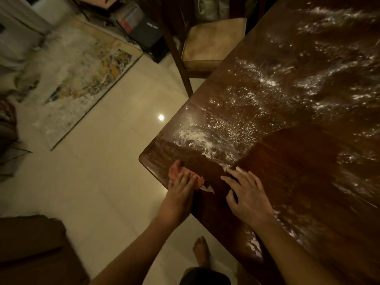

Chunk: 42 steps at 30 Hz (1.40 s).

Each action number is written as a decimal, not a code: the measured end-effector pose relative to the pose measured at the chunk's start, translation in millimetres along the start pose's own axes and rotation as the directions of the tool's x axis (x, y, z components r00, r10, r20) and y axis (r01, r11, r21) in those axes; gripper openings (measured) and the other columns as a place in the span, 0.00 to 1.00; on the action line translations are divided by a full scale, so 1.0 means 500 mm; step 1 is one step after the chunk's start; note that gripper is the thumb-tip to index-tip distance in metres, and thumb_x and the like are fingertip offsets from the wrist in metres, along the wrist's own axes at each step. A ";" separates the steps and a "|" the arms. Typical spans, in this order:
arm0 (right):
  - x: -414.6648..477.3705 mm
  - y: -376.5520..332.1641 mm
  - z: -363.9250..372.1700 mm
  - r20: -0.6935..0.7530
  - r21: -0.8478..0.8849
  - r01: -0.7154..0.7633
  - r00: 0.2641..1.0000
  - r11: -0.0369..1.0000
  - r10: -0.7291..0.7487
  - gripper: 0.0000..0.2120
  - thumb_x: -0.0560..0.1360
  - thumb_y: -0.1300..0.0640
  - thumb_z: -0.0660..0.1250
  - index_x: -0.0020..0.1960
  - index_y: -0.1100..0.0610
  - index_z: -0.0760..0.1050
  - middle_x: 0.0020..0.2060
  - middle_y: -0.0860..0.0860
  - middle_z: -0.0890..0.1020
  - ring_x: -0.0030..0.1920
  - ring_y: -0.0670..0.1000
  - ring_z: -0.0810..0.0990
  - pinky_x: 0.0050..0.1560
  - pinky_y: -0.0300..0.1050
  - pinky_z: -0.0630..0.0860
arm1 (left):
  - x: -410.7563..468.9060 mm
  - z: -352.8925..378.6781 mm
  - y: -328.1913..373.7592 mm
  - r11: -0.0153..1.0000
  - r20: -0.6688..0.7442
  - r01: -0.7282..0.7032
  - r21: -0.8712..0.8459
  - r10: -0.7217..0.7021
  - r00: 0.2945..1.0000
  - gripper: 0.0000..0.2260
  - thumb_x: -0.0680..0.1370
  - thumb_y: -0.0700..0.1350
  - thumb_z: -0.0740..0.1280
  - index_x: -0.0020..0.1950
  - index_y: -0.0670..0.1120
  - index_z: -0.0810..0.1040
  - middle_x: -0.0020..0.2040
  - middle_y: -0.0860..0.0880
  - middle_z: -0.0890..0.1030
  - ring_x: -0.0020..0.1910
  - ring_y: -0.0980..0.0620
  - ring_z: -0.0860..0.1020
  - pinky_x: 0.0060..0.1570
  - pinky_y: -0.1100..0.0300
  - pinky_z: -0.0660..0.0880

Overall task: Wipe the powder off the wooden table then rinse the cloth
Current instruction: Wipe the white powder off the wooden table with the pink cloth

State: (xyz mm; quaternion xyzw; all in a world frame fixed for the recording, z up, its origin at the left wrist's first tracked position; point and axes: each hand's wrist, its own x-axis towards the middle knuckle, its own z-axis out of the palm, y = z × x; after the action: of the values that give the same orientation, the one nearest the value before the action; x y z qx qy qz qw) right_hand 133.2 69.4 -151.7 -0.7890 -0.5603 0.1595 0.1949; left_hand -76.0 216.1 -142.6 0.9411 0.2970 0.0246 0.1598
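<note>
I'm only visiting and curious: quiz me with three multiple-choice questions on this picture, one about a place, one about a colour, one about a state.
1. Where is the cloth?
A. By the corner edge of the table, under the left hand
B. In a bucket
C. Draped on a shelf

2. What colour is the cloth?
A. Blue
B. Pinkish
C. Green

3. How is the right hand?
A. Gripping a cup
B. Clenched in a fist
C. Flat on the table, fingers spread

Answers:
1 A: the left hand presses it at the near corner.
2 B: it shows pink beyond the fingers.
3 C: its fingers lie spread on bare wood.
</note>
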 end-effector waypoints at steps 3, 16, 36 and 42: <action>-0.015 0.022 -0.001 -0.008 0.043 0.037 0.999 0.998 -0.036 0.22 0.79 0.49 0.53 0.70 0.48 0.75 0.73 0.48 0.73 0.77 0.50 0.63 0.79 0.52 0.55 | 0.092 -0.031 -0.064 0.998 -0.043 0.036 -0.052 -0.038 0.998 0.18 0.79 0.46 0.61 0.69 0.47 0.72 0.65 0.42 0.77 0.70 0.38 0.70 0.72 0.31 0.59; -0.051 0.039 -0.008 -0.129 0.010 -0.048 0.990 0.999 0.049 0.21 0.79 0.49 0.57 0.70 0.48 0.75 0.72 0.47 0.74 0.77 0.51 0.66 0.77 0.56 0.59 | 0.059 -0.021 0.054 0.990 0.110 -0.072 -0.120 0.086 0.990 0.22 0.81 0.46 0.58 0.76 0.50 0.66 0.77 0.48 0.65 0.77 0.48 0.61 0.69 0.36 0.66; -0.049 0.007 -0.003 -0.202 -0.119 -0.366 0.919 0.923 0.339 0.24 0.78 0.48 0.56 0.73 0.50 0.71 0.72 0.50 0.72 0.76 0.52 0.66 0.78 0.53 0.55 | 0.250 -0.156 -0.211 0.949 0.263 -0.289 -0.130 0.314 0.912 0.26 0.76 0.38 0.65 0.69 0.60 0.74 0.74 0.51 0.70 0.65 0.46 0.77 0.55 0.50 0.80; -0.025 -0.153 0.077 -0.259 -0.101 -0.700 0.705 0.707 0.660 0.30 0.80 0.46 0.47 0.80 0.52 0.61 0.80 0.53 0.62 0.80 0.56 0.57 0.77 0.65 0.52 | 0.237 -0.234 -0.269 0.953 0.292 -0.035 -0.300 0.126 0.948 0.10 0.82 0.47 0.63 0.59 0.60 0.79 0.45 0.43 0.84 0.35 0.45 0.84 0.34 0.50 0.81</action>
State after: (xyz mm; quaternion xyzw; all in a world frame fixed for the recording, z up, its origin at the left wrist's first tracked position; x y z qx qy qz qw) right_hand 48.4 85.2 -147.8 -0.9671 -0.2179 0.0842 0.1013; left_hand -69.4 420.8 -79.7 0.9110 0.2226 -0.0722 0.3395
